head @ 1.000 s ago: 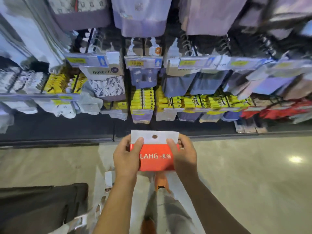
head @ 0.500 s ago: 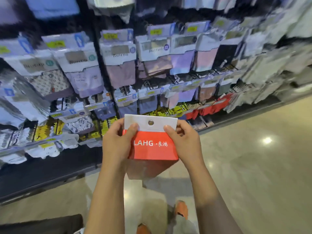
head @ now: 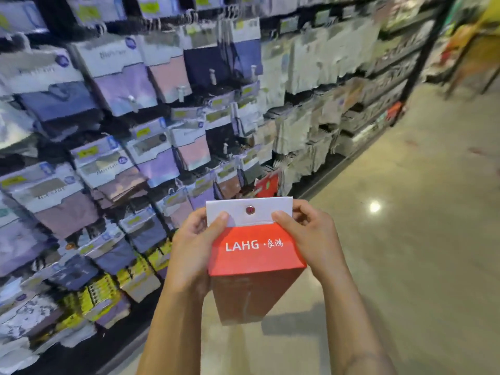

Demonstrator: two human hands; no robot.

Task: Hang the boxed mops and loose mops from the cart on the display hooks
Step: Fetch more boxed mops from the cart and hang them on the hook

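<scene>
The boxed mop (head: 257, 255) is a red carton printed "LAHG" with a white hang tab (head: 259, 212). It is held upright in mid-air in front of the person, just before the lower rows of the display wall (head: 189, 147), and its tab hole is on no hook. The left hand (head: 189, 253) grips the carton's left edge with its thumb laid on the tab's lower corner. The right hand (head: 311, 239) grips the right edge likewise; its other fingers curl behind the carton and are hidden. The carton's lower body is in shadow, with no print legible. The hanging packs (head: 121, 85) are motion-blurred, so labels and hooks cannot be made out, and the far shelving (head: 378, 90) is a smear. Compared with half a second ago, the two-handed grip is unchanged and the view has swung right along the aisle. More floor (head: 405, 239) shows, and the orange shoes are out of frame.
</scene>
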